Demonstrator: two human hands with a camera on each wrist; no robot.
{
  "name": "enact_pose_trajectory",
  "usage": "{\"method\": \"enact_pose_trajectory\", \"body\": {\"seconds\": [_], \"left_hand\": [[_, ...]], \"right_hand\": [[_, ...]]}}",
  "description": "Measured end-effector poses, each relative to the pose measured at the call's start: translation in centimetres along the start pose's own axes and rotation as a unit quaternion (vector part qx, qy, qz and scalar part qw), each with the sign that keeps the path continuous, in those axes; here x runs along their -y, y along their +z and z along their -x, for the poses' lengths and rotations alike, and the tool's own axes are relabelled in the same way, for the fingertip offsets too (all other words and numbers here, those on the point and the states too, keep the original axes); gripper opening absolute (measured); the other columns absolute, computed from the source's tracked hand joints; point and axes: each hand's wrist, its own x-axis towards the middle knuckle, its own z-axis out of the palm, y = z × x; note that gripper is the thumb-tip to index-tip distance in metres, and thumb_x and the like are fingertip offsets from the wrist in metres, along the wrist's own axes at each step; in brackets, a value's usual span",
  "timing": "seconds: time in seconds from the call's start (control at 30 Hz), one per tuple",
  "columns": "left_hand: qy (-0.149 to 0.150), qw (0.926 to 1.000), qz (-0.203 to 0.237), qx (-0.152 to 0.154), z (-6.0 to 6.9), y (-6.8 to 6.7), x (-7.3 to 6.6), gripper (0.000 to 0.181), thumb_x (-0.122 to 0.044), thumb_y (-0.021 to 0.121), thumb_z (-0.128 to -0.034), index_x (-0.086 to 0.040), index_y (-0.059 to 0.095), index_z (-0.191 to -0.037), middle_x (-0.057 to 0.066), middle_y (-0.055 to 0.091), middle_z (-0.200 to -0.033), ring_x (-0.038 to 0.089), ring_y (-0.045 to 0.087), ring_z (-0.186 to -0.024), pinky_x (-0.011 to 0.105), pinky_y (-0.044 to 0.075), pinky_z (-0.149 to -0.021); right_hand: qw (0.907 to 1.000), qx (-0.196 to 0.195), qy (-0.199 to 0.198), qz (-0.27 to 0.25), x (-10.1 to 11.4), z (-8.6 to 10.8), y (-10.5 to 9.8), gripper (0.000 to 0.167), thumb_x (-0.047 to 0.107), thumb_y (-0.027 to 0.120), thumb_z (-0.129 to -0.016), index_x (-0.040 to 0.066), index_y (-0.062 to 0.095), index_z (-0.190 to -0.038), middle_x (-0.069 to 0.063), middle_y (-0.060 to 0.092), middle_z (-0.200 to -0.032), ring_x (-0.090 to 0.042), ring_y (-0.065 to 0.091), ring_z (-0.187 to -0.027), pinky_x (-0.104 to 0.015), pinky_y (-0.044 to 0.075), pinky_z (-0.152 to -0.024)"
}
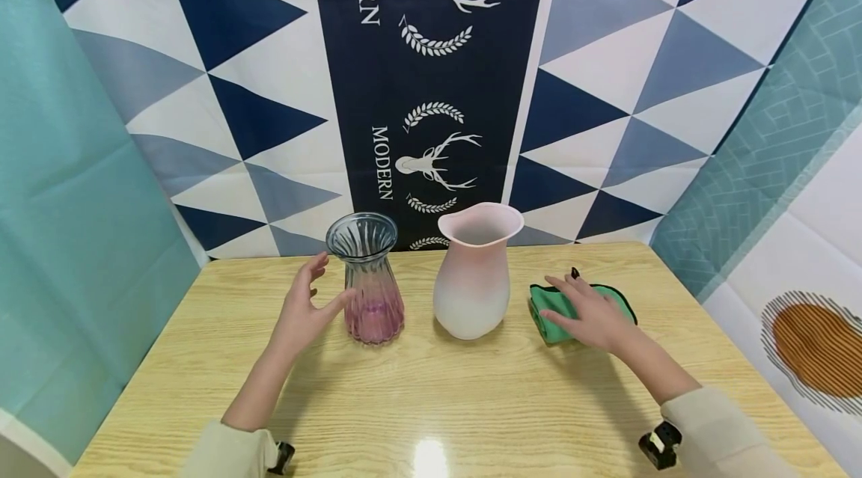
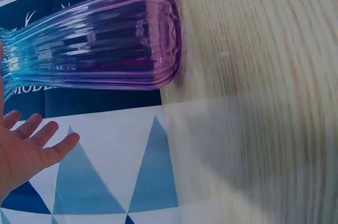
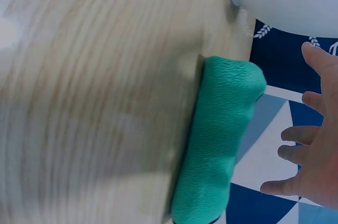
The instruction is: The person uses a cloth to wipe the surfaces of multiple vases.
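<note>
A ribbed glass vase (image 1: 374,291), blue-grey at the flared rim and pink at the base, stands upright on the left of the table. My left hand (image 1: 306,313) is beside it with fingers spread, the thumb near the glass; in the left wrist view the fingers curve loosely near the vase (image 2: 100,44). On the right lies a folded green cloth (image 1: 552,313) with black edging. Above it hovers my right hand (image 1: 592,313), fingers spread; the right wrist view shows them apart from the cloth (image 3: 219,139). Neither hand holds anything.
Between the hands stands a pink-and-white vase (image 1: 474,283) with a wavy rim. The wooden table (image 1: 404,403) ends at a patterned cloth backdrop (image 1: 269,89), with more hangings on both sides.
</note>
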Motion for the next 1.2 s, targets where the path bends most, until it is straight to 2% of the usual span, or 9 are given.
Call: {"method": "enact_pose_trajectory", "body": {"seconds": [0.3, 0.57, 0.9, 1.0, 1.2], "left_hand": [[-0.011, 0.9988, 0.046, 0.011, 0.2, 0.9, -0.2, 0.082, -0.039, 0.070, -0.0822, -0.012, 0.026, -0.146, 0.010, 0.035, -0.148, 0.030, 0.035, -0.135, 0.053, 0.034, -0.105], [-0.017, 0.9982, 0.055, 0.018, 0.1, 1.4, 0.1, 0.084, -0.038, 0.070, -0.0828, -0.014, 0.021, -0.147, 0.008, 0.031, -0.151, 0.029, 0.033, -0.137, 0.052, 0.034, -0.107], [-0.016, 0.9976, 0.064, 0.021, 0.0, 1.7, 0.1, 0.087, -0.038, 0.069, -0.0833, -0.015, 0.017, -0.149, 0.008, 0.029, -0.152, 0.028, 0.031, -0.138, 0.051, 0.033, -0.107], [-0.018, 0.9973, 0.068, 0.023, 0.0, 1.8, 0.2, 0.087, -0.038, 0.070, -0.0832, -0.015, 0.017, -0.149, 0.008, 0.028, -0.153, 0.028, 0.031, -0.138, 0.051, 0.033, -0.108], [-0.015, 0.9968, 0.074, 0.026, 0.0, 2.2, 0.2, 0.086, -0.037, 0.070, -0.0833, -0.016, 0.018, -0.149, 0.007, 0.028, -0.152, 0.028, 0.031, -0.138, 0.051, 0.033, -0.107]], "right_hand": [[0.9999, 0.015, 0.004, 0.008, -1.4, 0.1, 1.5, 0.073, 0.054, 0.058, -0.086, 0.011, 0.038, -0.142, -0.032, 0.033, -0.143, -0.050, 0.032, -0.131, -0.077, 0.026, -0.091], [0.9992, 0.026, 0.007, 0.030, -2.4, 0.1, 2.8, 0.078, 0.051, 0.068, -0.078, 0.014, 0.040, -0.141, -0.027, 0.037, -0.143, -0.047, 0.035, -0.130, -0.078, 0.022, -0.092], [0.9980, 0.035, -0.002, 0.052, -2.4, 0.0, 3.1, 0.081, 0.048, 0.071, -0.077, 0.016, 0.038, -0.143, -0.026, 0.036, -0.144, -0.047, 0.036, -0.129, -0.078, 0.021, -0.094], [0.9973, 0.041, -0.003, 0.061, -2.4, -0.1, 3.2, 0.078, 0.042, 0.072, -0.078, 0.016, 0.038, -0.143, -0.026, 0.037, -0.144, -0.047, 0.036, -0.130, -0.077, 0.021, -0.095], [0.9966, 0.040, -0.008, 0.071, -2.4, -0.3, 3.5, 0.074, 0.020, 0.072, -0.078, 0.014, 0.037, -0.143, -0.026, 0.037, -0.144, -0.046, 0.036, -0.129, -0.077, 0.022, -0.094]]}}
